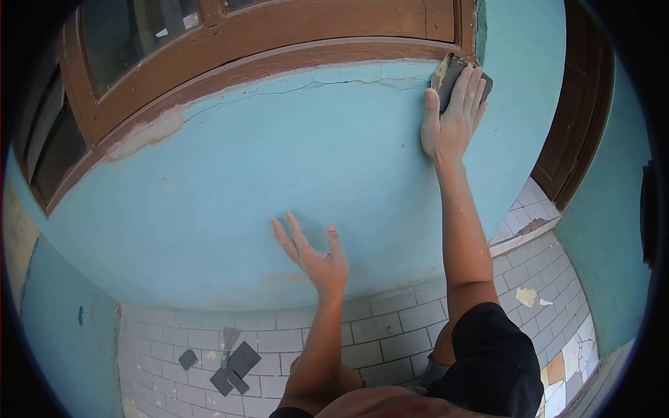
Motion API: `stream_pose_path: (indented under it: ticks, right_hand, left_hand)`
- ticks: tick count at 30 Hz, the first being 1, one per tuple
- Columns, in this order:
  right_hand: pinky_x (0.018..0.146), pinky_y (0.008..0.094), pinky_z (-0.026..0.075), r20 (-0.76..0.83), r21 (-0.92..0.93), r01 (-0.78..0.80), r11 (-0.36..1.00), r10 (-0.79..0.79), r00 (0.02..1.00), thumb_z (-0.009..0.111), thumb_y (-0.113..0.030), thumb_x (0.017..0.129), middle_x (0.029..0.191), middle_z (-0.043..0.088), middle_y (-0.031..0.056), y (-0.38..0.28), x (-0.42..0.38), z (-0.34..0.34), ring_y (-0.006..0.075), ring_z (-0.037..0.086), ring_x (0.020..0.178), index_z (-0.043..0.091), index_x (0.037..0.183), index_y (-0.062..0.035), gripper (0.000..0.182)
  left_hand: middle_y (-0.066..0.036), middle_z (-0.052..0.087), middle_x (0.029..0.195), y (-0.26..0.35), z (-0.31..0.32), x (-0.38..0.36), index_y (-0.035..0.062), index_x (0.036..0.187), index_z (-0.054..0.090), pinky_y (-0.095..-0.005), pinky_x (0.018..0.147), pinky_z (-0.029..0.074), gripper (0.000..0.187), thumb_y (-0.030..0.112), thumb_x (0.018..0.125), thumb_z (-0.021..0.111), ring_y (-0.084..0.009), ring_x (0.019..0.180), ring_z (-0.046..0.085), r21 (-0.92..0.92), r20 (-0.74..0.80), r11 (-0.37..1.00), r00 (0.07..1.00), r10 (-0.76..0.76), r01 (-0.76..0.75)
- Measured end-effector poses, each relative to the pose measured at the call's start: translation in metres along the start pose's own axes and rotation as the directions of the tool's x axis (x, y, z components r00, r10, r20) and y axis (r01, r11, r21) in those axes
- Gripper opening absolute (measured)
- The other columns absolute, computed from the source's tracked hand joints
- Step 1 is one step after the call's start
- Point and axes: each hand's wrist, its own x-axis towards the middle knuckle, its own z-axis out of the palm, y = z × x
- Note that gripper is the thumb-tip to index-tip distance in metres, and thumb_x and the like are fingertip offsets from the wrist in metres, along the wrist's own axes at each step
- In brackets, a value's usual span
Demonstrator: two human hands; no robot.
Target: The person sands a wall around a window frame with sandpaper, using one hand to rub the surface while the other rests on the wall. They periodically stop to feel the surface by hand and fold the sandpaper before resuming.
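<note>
My right hand point(453, 129) presses a dark grey piece of sandpaper point(486, 75) flat against the light blue wall point(306, 160), just below the corner of the brown window frame point(327, 50). Its fingers lie stretched over the sheet, and pale dust coats them. A worn, tan-coloured edge shows on the left side of the sandpaper. Lower down and to the left, my left hand point(320, 265) is empty, fingers spread and pointing up in front of the wall. A long crack point(313, 85) runs through the wall under the frame, ending near the sandpaper.
On the tiled floor point(390, 348) at lower left lie several dark sandpaper pieces point(244, 358) beside a scraper-like tool point(228, 341). Paint flakes point(526, 297) are scattered at right. A brown door point(568, 118) stands beyond the wall's right edge. Bare plaster point(146, 136) shows under the window.
</note>
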Motion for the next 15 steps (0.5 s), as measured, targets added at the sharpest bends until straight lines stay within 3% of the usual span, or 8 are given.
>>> stream_pose_path:
  ticks: [4,6,7,10,13,15]
  right_hand:
    - [0.125,0.0546,0.012,0.002,0.018,0.134,0.991,-0.134,0.991,0.060,-0.071,0.090,0.167,0.028,0.0190,-0.034,-0.027,0.001,0.0348,0.022,0.156,0.029,0.161,-0.0022,0.103]
    - [0.125,0.0526,0.012,0.243,0.090,0.450,0.889,-0.458,0.855,0.060,-0.073,0.089,0.167,0.029,0.0166,-0.022,-0.037,-0.008,0.0330,0.023,0.156,0.031,0.160,-0.0025,0.104]
    - [0.126,0.0508,0.012,0.236,0.006,0.487,0.874,-0.474,0.848,0.059,-0.075,0.088,0.167,0.031,0.0142,-0.007,-0.023,-0.015,0.0312,0.024,0.156,0.035,0.159,-0.0032,0.104]
    - [0.125,0.0552,0.010,0.008,-0.055,0.170,0.984,-0.170,0.985,0.055,-0.071,0.093,0.167,0.025,0.0226,0.025,0.022,-0.011,0.0379,0.019,0.156,0.023,0.162,-0.0002,0.104]
    - [0.124,0.0577,0.008,0.005,0.072,0.071,0.995,-0.071,0.997,0.055,-0.069,0.095,0.167,0.022,0.0273,0.000,0.000,-0.006,0.0424,0.017,0.156,0.017,0.162,0.0024,0.105]
    - [0.124,0.0578,0.007,0.141,0.099,0.261,0.960,-0.273,0.952,0.052,-0.068,0.096,0.167,0.020,0.0269,-0.006,-0.042,-0.015,0.0421,0.015,0.157,0.019,0.162,0.0017,0.102]
  left_hand:
    - [-0.024,0.012,0.169,-0.009,0.004,-0.001,0.0059,0.161,0.029,-0.0596,0.122,0.018,0.079,0.022,0.095,0.070,-0.0439,0.156,0.011,0.022,0.011,0.999,1.000,0.025,-0.025]
    - [-0.024,0.012,0.168,-0.013,0.006,-0.003,0.0051,0.161,0.029,-0.0590,0.122,0.018,0.079,0.023,0.095,0.070,-0.0438,0.156,0.012,0.034,0.031,0.999,0.999,-0.032,0.031]
    - [-0.024,0.012,0.168,-0.013,0.006,-0.002,0.0051,0.161,0.029,-0.0590,0.122,0.018,0.079,0.023,0.095,0.070,-0.0438,0.156,0.012,0.037,0.039,0.999,0.999,-0.028,0.027]
    - [-0.024,0.012,0.168,-0.010,0.007,0.000,0.0044,0.160,0.029,-0.0588,0.122,0.019,0.080,0.022,0.095,0.071,-0.0439,0.156,0.012,0.025,0.028,0.999,0.999,-0.028,0.028]
    - [-0.025,0.012,0.168,-0.007,0.013,-0.003,0.0033,0.161,0.029,-0.0610,0.122,0.017,0.081,0.024,0.094,0.070,-0.0454,0.156,0.010,-0.030,0.022,0.999,0.999,-0.025,0.026]
    - [-0.025,0.010,0.168,-0.009,0.018,-0.005,0.0027,0.160,0.029,-0.0607,0.122,0.017,0.081,0.022,0.094,0.070,-0.0452,0.156,0.010,-0.031,0.036,0.999,0.999,-0.036,0.037]
